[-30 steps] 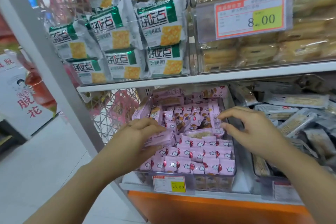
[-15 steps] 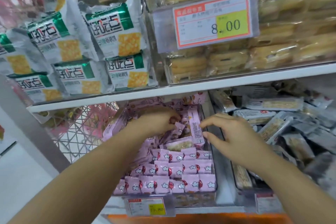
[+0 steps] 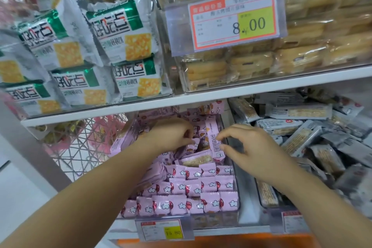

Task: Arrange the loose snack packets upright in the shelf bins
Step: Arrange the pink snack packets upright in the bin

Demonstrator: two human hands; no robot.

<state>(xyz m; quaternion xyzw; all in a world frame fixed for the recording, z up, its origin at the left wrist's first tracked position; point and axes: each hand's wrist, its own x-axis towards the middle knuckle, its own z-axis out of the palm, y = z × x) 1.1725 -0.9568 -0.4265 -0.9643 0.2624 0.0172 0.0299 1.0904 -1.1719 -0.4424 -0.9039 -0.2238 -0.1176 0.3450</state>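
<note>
Shelf (image 3: pixel 271 83), 8.00 tag (image 3: pixel 234 20), 15.80 tag (image 3: pixel 164 229), left hand (image 3: pixel 169 135) gripping pink packet (image 3: pixel 193 143), right hand (image 3: pixel 253 147) relaxed

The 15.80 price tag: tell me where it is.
Head view, bottom centre: the 15.80 price tag hangs on the front wall of the clear bin holding the pink packets, just above the orange ledge.

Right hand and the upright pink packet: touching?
Cannot tell. Head view: right hand fingertips overlap the edge of the upright pink packet; neither gap nor press shows.
</note>
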